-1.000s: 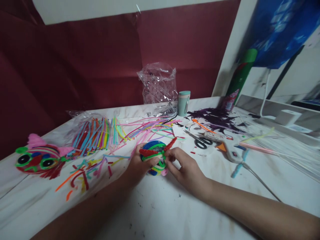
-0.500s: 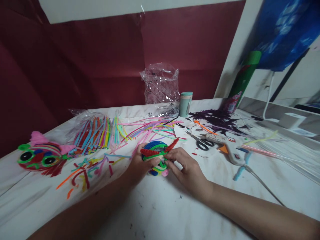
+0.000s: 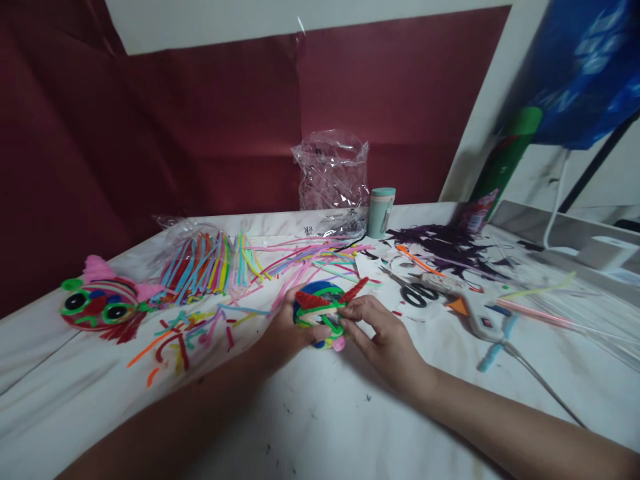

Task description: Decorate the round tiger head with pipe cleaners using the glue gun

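Note:
A round craft piece covered in pipe cleaners (image 3: 324, 291), blue, green and white with a pink ball at its lower edge, is held just above the table in front of me. Two fuzzy red pipe cleaner pieces (image 3: 358, 289) stick out from its top like horns. My left hand (image 3: 287, 330) grips it from the left, thumb across the front. On the right side, my right hand (image 3: 383, 337) pinches its edge near a green strip, close to the base of the right red piece. What exactly lies between those fingertips is hidden.
A finished-looking pipe cleaner fish (image 3: 97, 303) and cut scraps (image 3: 183, 337) lie left. Behind are bundled pipe cleaners (image 3: 197, 263), a clear plastic bag (image 3: 333, 173) and a green cup (image 3: 381, 213). Rightward lie scissors (image 3: 417, 293), purple shreds (image 3: 445, 247) and a corded glue gun (image 3: 483, 323).
The whole view has shifted a little, so everything sits further right in the picture. Both hands keep nearly the same hold on the craft piece.

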`<action>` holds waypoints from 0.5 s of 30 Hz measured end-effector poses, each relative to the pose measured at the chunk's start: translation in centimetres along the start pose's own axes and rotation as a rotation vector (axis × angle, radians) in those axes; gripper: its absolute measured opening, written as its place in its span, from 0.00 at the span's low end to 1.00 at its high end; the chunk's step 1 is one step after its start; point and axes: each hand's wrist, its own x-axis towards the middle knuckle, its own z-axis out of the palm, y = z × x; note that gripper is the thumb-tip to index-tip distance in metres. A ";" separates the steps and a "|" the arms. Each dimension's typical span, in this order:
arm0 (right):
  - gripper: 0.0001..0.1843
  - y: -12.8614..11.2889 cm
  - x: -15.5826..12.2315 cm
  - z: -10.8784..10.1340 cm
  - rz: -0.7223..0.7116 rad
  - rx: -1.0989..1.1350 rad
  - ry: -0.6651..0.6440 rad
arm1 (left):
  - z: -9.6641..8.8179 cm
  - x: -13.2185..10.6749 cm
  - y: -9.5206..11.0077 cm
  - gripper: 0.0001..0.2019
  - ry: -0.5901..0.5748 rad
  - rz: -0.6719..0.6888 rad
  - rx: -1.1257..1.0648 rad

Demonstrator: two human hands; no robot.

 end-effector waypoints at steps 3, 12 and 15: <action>0.06 -0.2 -0.1 0.0 -0.003 0.010 -0.007 | 0.1 -0.1 0.1 0.42 -0.004 0.023 0.000; 0.07 -0.2 -0.1 0.1 -0.022 0.026 0.005 | 0.5 -0.4 0.4 0.39 0.089 0.025 0.031; 0.07 -0.2 -0.1 0.1 -0.026 0.025 0.000 | 0.8 -0.5 0.6 0.38 0.103 0.031 0.075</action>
